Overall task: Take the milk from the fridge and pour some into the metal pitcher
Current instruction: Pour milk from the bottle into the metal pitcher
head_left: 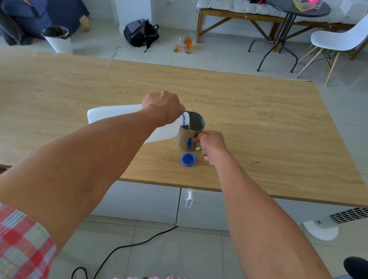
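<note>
The wooden desk [253, 116] fills the middle of the view, and everything here hangs on the metal pitcher [191, 133] standing upright near its centre. Left of the pitcher, the white milk jug [119, 117] is tipped right over on its side, lifted off the desk, its blue-ringed mouth hanging just over the pitcher's rim. A thin white stream runs from that mouth down into the pitcher, and there is milk showing inside it. The left hand [162, 107] is wrapped around the jug's neck end, fingers curled over the top of it, right up against the pitcher's left rim. On the pitcher's right side, the right hand [210, 145] has its fingers curled in on the handle, pinching it, and the pitcher sits flat. Just in front of the pitcher, on the near side, the blue cap [188, 159] lies on the desk with its open side up, apart from the pitcher's base and just left of the right hand.
</note>
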